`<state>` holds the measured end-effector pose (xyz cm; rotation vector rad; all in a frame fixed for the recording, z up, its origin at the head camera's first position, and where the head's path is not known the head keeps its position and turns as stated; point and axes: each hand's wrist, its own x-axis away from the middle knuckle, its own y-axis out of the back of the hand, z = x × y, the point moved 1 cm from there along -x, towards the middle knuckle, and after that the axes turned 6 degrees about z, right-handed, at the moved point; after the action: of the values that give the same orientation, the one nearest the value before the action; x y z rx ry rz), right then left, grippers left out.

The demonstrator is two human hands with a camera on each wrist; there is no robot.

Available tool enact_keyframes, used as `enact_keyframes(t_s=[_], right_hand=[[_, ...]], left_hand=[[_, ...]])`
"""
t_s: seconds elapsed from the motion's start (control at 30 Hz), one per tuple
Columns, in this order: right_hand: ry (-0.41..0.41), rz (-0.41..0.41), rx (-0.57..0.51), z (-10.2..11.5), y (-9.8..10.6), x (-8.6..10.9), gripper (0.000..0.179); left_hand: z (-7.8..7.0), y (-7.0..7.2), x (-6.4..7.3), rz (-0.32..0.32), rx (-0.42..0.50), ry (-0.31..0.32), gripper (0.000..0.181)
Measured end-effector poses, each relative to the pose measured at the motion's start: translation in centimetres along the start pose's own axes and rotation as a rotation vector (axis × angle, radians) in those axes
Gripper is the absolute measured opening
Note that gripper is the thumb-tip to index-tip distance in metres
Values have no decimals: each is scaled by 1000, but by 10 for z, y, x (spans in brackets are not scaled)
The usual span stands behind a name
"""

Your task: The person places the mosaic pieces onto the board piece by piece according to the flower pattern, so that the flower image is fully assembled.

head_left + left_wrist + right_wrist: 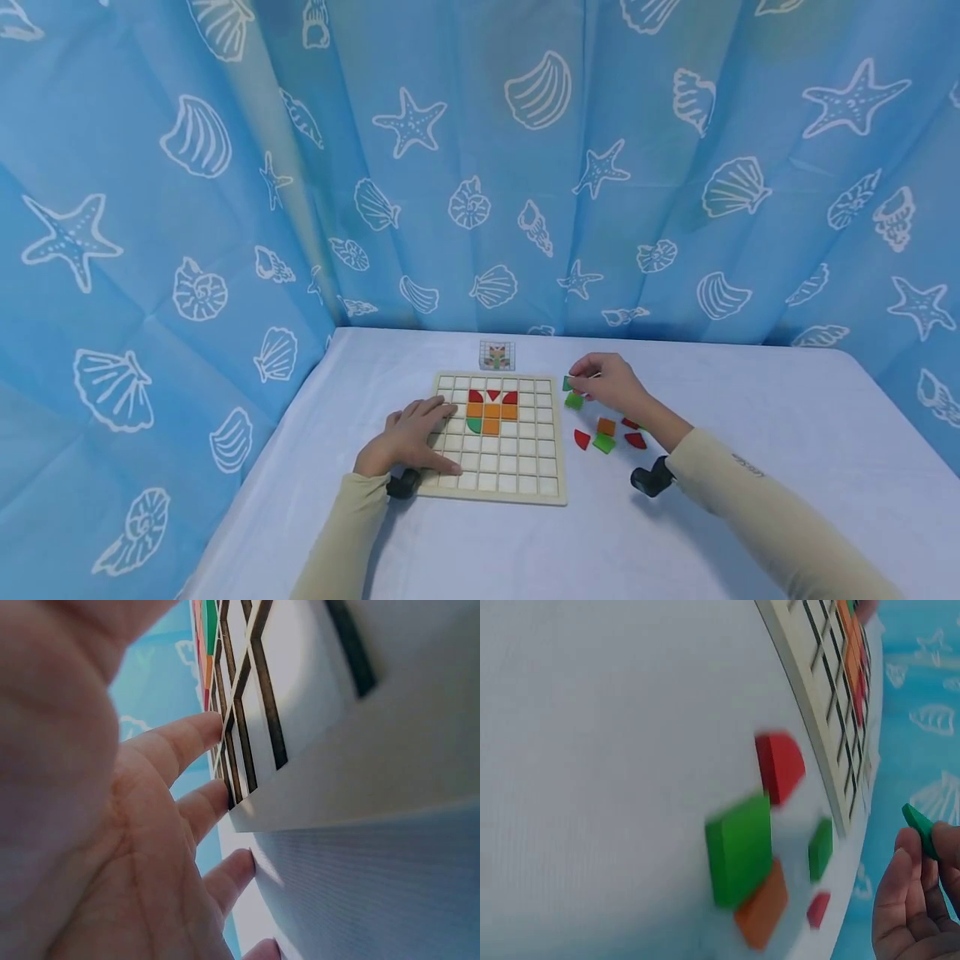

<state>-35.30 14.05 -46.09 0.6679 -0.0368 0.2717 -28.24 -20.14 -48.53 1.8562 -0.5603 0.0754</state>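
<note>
Grid board on the worktop, with red, orange and green inlaid tiles in its cells. Left hand spread, resting over the board's left edge. Right hand, just off the board's far right corner, pinching a dark green tile between thumb and fingers. Loose tiles in red, orange and light green lie right of the board. Picture card just beyond its far edge.

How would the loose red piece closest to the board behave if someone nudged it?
The red piece would probably slide rather than roll, since it lies flat on the white cloth. Its straight edges suggest it is stiff. Being small, it is likely light.
</note>
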Motion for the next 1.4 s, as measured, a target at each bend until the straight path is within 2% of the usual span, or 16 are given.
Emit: enact_keyframes(t_s=[0.13, 0.37, 0.47, 0.63, 0.87, 1.03, 1.13, 1.27, 1.4], right_hand=[[4, 29, -26, 12, -16, 1, 19], [36, 131, -86, 28, -45, 4, 13], [36, 153, -74, 32, -57, 3, 10], [86, 190, -8, 31, -72, 1, 9], [142, 231, 115, 35, -84, 4, 6], [220, 209, 220, 39, -90, 5, 5], [237, 202, 265, 40, -92, 5, 5], [210, 236, 255, 41, -93, 4, 3], [202, 275, 242, 42, -93, 4, 10]], left_hand=[[0, 2, 1, -5, -4, 7, 102], [0, 2, 0, -15, -3, 20, 103], [1, 2, -1, -19, -2, 22, 103], [2, 1, -2, -15, -11, 13, 103], [3, 0, -2, -1, -12, -8, 102], [1, 2, 0, -4, -12, -9, 102], [0, 3, 1, -5, -10, -5, 102], [0, 4, 1, 2, -4, -5, 102], [1, 3, 1, 2, -13, 6, 103]])
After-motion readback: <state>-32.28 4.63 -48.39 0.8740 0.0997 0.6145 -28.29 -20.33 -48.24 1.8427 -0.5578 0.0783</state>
